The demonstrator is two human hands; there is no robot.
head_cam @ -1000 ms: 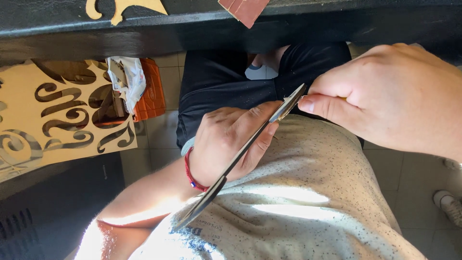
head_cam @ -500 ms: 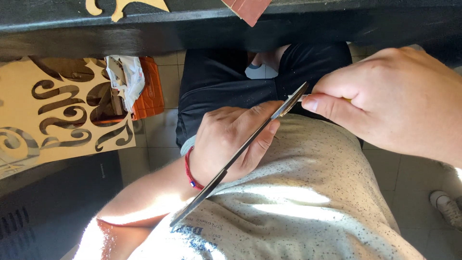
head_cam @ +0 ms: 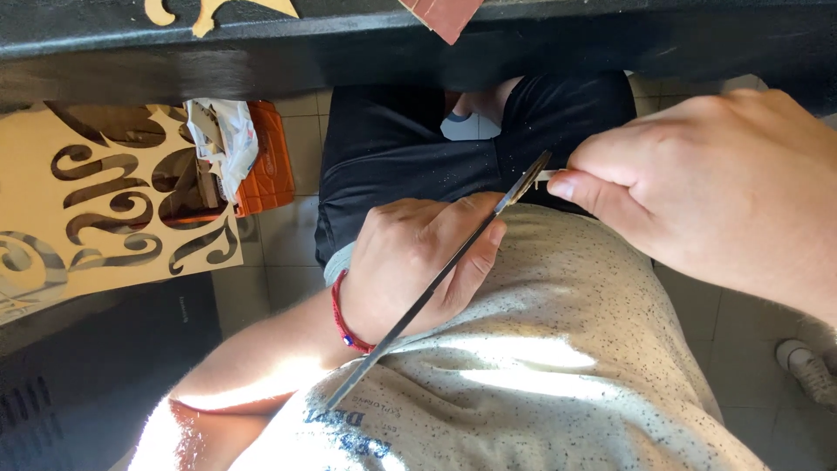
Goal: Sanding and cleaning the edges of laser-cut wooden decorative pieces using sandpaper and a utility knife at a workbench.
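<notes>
Metal file [head_cam: 436, 283] slanted between left hand [head_cam: 418, 266] and right hand [head_cam: 715, 187], below black table edge [head_cam: 349, 61].

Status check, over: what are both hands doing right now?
Left hand gripping a thin metal file. Right hand pinching a small pale piece against the file's tip. Nothing between the hands, over.

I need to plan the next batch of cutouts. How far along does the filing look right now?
Done: a cut scroll-pattern wooden panel leans at the left, and a cut wooden shape lies on the dark bench. In hand: the left hand holds a slim metal file against a small pale piece pinched by the right hand. Left: the piece is mostly hidden, so I cannot tell.
</notes>
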